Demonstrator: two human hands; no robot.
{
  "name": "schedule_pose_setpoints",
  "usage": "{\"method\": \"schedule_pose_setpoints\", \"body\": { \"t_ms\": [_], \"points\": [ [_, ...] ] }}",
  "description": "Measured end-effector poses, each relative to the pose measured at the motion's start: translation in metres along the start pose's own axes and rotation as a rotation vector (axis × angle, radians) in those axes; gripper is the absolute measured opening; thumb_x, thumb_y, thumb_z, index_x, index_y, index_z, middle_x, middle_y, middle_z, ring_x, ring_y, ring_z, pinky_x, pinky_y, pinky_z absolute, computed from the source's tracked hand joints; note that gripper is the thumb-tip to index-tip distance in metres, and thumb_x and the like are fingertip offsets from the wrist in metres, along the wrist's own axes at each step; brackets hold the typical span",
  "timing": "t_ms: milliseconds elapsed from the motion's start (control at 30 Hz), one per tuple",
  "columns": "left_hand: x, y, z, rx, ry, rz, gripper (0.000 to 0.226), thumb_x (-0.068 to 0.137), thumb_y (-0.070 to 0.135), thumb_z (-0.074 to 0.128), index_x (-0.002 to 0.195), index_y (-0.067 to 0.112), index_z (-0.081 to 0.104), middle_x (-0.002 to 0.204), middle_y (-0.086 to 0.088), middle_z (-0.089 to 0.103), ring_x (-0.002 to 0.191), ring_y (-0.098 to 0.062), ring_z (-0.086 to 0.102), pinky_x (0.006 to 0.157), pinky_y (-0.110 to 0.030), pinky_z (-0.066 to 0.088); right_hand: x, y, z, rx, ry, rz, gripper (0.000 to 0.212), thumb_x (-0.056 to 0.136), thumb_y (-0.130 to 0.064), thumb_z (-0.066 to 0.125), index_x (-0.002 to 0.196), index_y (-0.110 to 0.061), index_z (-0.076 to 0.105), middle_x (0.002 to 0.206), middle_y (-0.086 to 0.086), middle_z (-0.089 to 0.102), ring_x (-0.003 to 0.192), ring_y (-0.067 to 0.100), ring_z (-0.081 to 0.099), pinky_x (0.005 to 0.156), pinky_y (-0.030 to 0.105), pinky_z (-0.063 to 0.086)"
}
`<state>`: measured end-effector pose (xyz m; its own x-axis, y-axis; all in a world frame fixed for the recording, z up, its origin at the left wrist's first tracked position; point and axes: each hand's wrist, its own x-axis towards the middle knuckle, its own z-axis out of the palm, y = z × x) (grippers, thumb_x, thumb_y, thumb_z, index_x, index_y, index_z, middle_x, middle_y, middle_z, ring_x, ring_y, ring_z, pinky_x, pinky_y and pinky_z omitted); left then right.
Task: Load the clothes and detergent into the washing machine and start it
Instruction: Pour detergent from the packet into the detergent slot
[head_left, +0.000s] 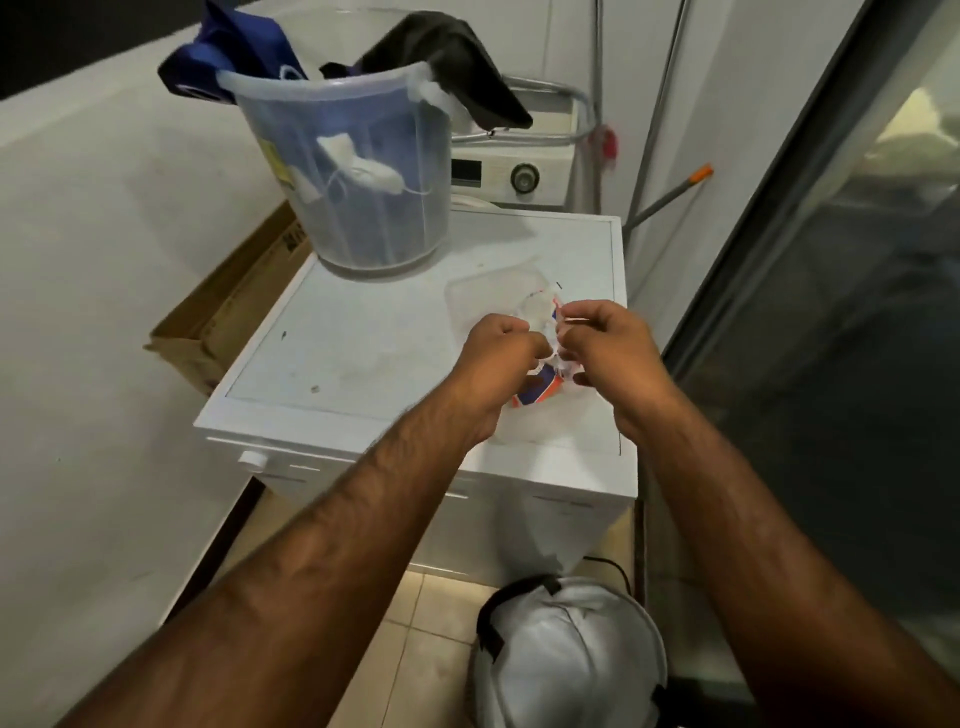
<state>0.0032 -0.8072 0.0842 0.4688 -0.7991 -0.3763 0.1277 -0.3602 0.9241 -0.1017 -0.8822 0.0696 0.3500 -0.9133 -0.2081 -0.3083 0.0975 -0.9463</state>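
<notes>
My left hand (496, 353) and my right hand (610, 348) both pinch the top of a small clear detergent packet (540, 387) with orange and blue print, held just above the white washing machine top (363, 332). A clear plastic container (493, 291) lies on the top just behind the packet. A translucent bucket (353, 171) full of clothes stands at the back left of the top; a blue garment (228, 47) and a dark garment (452, 57) hang over its rim. The machine's front is mostly hidden by my arms.
A second white machine with a dial (524, 177) stands behind. A cardboard box (234, 312) leans at the left wall. A white laundry basket (571, 660) sits on the tiled floor below. A glass door (831, 312) runs along the right; a mop handle (670, 195) leans nearby.
</notes>
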Motion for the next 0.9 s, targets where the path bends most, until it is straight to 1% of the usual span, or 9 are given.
{"method": "schedule_pose_setpoints", "body": {
  "t_ms": [100, 167, 233, 300, 400, 533, 633, 800, 900],
  "points": [
    [0.034, -0.001, 0.006, 0.042, 0.039, -0.025, 0.013, 0.086, 0.002, 0.058, 0.082, 0.013, 0.051, 0.098, -0.017, 0.062, 0.092, -0.033, 0.066, 0.089, -0.040, 0.059, 0.037, 0.014, 0.004, -0.173, 0.100, -0.024, 0.036, 0.092, -0.009, 0.060, 0.126, -0.021, 0.064, 0.123, 0.002, 0.067, 0.110, 0.023, 0.067, 0.081, 0.034, 0.057],
    [0.055, -0.001, 0.009, 0.086, 0.091, -0.053, 0.011, 0.080, 0.007, 0.062, 0.091, 0.003, 0.060, 0.084, -0.016, 0.056, 0.082, -0.031, 0.059, 0.080, -0.039, 0.055, 0.057, 0.016, 0.006, -0.295, 0.169, -0.031, 0.043, 0.093, -0.014, 0.063, 0.135, -0.022, 0.058, 0.134, 0.005, 0.061, 0.114, 0.025, 0.064, 0.091, 0.041, 0.059],
    [0.077, -0.005, 0.013, 0.168, 0.139, -0.106, 0.059, 0.071, 0.020, 0.067, 0.124, -0.003, 0.055, 0.107, -0.025, 0.059, 0.098, -0.036, 0.062, 0.086, -0.043, 0.057, 0.072, 0.015, 0.007, -0.435, 0.221, -0.042, 0.045, 0.094, -0.017, 0.064, 0.138, -0.019, 0.058, 0.140, 0.007, 0.059, 0.117, 0.027, 0.064, 0.096, 0.043, 0.057],
    [0.091, -0.010, 0.019, 0.254, 0.160, -0.135, 0.075, 0.070, 0.032, 0.071, 0.137, 0.011, 0.042, 0.131, -0.017, 0.053, 0.112, -0.035, 0.058, 0.092, -0.047, 0.057, 0.084, 0.016, 0.009, -0.519, 0.249, -0.049, 0.037, 0.095, -0.017, 0.063, 0.132, -0.018, 0.065, 0.136, 0.007, 0.064, 0.115, 0.027, 0.065, 0.093, 0.039, 0.056],
    [0.102, -0.013, 0.028, 0.339, 0.175, -0.097, 0.075, 0.076, 0.049, 0.070, 0.138, 0.023, 0.038, 0.135, -0.008, 0.048, 0.115, -0.032, 0.056, 0.093, -0.047, 0.056, 0.092, 0.020, 0.013, -0.570, 0.265, -0.070, 0.027, 0.092, -0.015, 0.062, 0.115, -0.019, 0.075, 0.119, 0.004, 0.074, 0.105, 0.024, 0.068, 0.081, 0.031, 0.052],
    [0.120, -0.012, 0.036, 0.539, 0.289, -0.061, 0.066, 0.085, 0.055, 0.064, 0.137, 0.019, 0.043, 0.136, -0.011, 0.045, 0.118, -0.034, 0.055, 0.093, -0.047, 0.055, 0.094, 0.022, 0.014, -0.587, 0.320, -0.107, 0.022, 0.096, -0.020, 0.062, 0.113, -0.020, 0.077, 0.113, 0.001, 0.077, 0.091, 0.018, 0.064, 0.076, 0.027, 0.045],
    [0.123, -0.012, 0.034, 0.619, 0.320, -0.032, 0.051, 0.094, 0.050, 0.055, 0.132, 0.016, 0.050, 0.135, -0.011, 0.045, 0.112, -0.033, 0.058, 0.090, -0.046, 0.057, 0.095, 0.025, 0.015, -0.606, 0.327, -0.155, 0.021, 0.097, -0.024, 0.063, 0.111, -0.021, 0.078, 0.110, -0.001, 0.077, 0.086, 0.015, 0.060, 0.075, 0.027, 0.046],
    [0.121, -0.013, 0.022, 0.438, 0.318, -0.169, 0.041, 0.100, 0.037, 0.047, 0.134, 0.014, 0.050, 0.134, -0.011, 0.047, 0.100, -0.030, 0.056, 0.089, -0.046, 0.057, 0.091, 0.027, 0.019, -0.664, 0.275, -0.281, 0.019, 0.095, -0.026, 0.067, 0.110, -0.022, 0.077, 0.111, 0.002, 0.070, 0.106, 0.024, 0.063, 0.081, 0.033, 0.053],
    [0.117, -0.007, 0.017, 0.204, 0.300, -0.198, 0.037, 0.100, 0.034, 0.042, 0.130, 0.013, 0.050, 0.132, -0.012, 0.055, 0.108, -0.034, 0.059, 0.093, -0.051, 0.056, 0.090, 0.023, 0.023, -0.712, 0.227, -0.290, 0.018, 0.096, -0.027, 0.068, 0.111, -0.020, 0.077, 0.114, 0.004, 0.070, 0.109, 0.024, 0.062, 0.084, 0.033, 0.051]
  ]
}}
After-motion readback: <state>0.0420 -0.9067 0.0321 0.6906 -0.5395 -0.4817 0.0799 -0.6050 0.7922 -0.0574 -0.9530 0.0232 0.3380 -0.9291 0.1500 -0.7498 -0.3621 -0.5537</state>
